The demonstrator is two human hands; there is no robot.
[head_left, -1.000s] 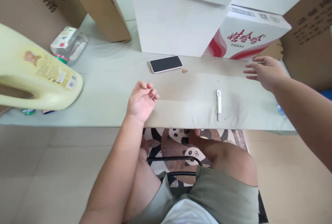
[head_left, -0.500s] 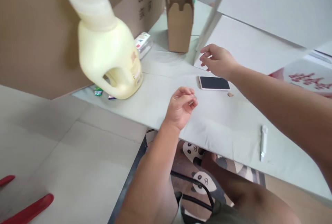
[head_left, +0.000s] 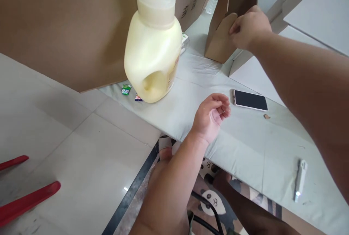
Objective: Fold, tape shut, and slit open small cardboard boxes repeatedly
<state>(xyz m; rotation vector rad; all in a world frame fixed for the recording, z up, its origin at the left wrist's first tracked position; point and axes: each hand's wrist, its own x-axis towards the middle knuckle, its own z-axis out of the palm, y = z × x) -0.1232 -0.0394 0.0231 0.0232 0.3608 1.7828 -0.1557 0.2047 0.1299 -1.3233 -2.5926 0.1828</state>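
Your right hand (head_left: 252, 28) is the nearer one to the box (head_left: 220, 40), at the upper right of the frame: the box lies just to the left of that hand and below it, with its notched front panel right at your fingertips. The box stands on the table (head_left: 242, 137) with its mouth up, and its long axis runs from the lower left, at the base, to the upper right, at the open top, so your forearm comes in across it from the right side of the frame. The fingers of that hand are curled well in, thumb and forefinger close together against the front panel near the rim; you can't tell from here whether they pinch the card or only touch it. Your left hand (head_left: 208, 118), right of the frame's middle, is half open and loosely curled, palm turned toward the right, with nothing in it. From there the box lies up and slightly right, well apart, while the phone (head_left: 251, 100) is nearer, just beside your fingers on the right. The jug (head_left: 152, 57) stands up and left of your left hand, and the white tool (head_left: 300, 180) lies at the lower right.
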